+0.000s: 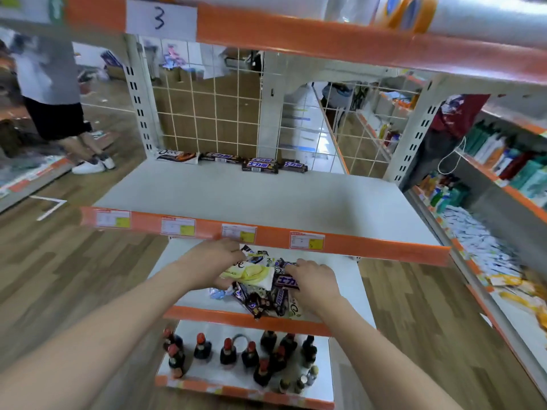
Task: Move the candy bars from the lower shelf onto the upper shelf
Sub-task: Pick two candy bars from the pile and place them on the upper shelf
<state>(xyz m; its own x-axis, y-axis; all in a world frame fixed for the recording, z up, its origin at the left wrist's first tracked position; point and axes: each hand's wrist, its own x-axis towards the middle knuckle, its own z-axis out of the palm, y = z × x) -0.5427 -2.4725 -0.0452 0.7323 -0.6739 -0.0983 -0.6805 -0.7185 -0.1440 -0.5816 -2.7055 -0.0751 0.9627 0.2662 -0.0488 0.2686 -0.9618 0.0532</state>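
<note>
A heap of candy bars (260, 300) lies on the lower shelf (343, 279), partly hidden under the upper shelf's orange front rail. My left hand (213, 261) grips a white and yellow-green bar (251, 273) at the top of the heap. My right hand (316, 279) grips a dark bar with white lettering (285, 282) on the heap's right side. The upper shelf (251, 193) carries a row of bars along its back: a white and brown one (177, 156) and several dark ones (260, 166).
Dark bottles with red caps (236, 353) stand on the bottom shelf. A wire grid (213, 113) backs the upper shelf. A person (59, 113) stands at far left. Stocked shelves (503, 173) run along the right. A top shelf rail with a "3" label (161, 19) hangs overhead.
</note>
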